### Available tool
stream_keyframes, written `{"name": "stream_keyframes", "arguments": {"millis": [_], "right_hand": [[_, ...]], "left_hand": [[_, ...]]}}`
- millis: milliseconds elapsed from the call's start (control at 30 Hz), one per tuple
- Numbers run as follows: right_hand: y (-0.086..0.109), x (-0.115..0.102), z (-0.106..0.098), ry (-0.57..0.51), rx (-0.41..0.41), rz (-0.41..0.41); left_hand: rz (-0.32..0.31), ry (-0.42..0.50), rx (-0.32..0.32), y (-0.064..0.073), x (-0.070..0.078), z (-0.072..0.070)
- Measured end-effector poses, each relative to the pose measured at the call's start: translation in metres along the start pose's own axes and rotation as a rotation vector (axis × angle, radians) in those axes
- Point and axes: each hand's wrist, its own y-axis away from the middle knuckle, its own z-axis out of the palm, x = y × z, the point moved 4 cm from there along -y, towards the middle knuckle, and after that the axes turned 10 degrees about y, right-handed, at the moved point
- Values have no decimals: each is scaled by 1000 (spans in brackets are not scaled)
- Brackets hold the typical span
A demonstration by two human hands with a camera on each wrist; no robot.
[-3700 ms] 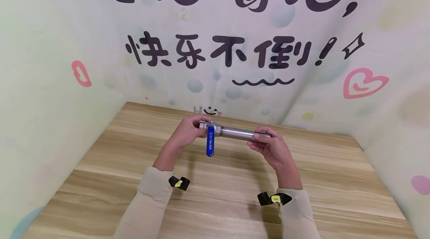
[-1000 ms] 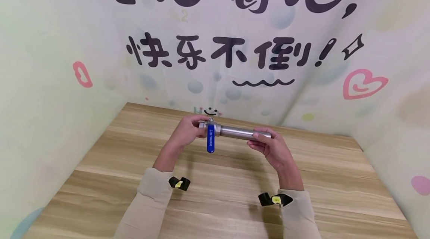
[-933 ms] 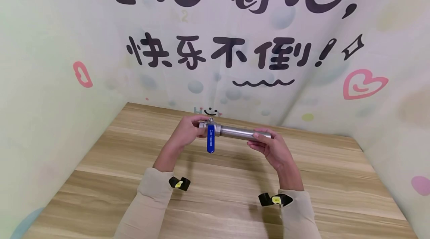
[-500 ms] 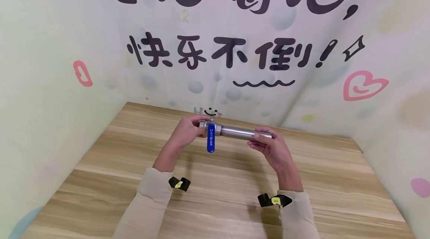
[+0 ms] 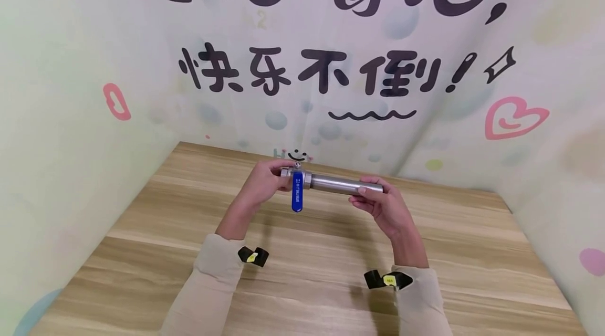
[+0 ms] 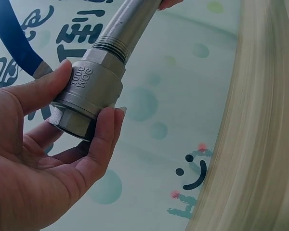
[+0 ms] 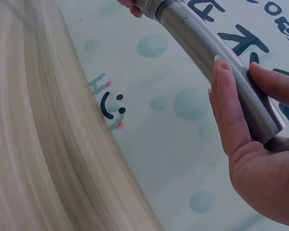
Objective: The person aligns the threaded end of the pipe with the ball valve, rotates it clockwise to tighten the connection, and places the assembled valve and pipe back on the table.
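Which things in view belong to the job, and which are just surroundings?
Part of the job:
silver metal ball valve with flat blue lever, held by the left hand
silver cylindrical metal pipe, threaded end meeting the valve, held by the right hand

Surroundings:
wood-grain table
white printed backdrop
black wrist-worn pieces with yellow labels

We see a wood-grain tabletop [image 5: 302, 273], pale tan with streaks of darker brown running mostly from side to side. We find its far edge straight and sloping slightly down to the right in the head view, and soft shadows [image 5: 366, 241] falling across its surface.
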Motion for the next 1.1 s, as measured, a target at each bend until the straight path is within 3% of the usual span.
{"name": "stream_keyframes", "arguments": {"millis": [1100], "right_hand": [[0,-2,-1,18,-14,3]], "left_hand": [[-19,10,3,-3,0,1]]}}
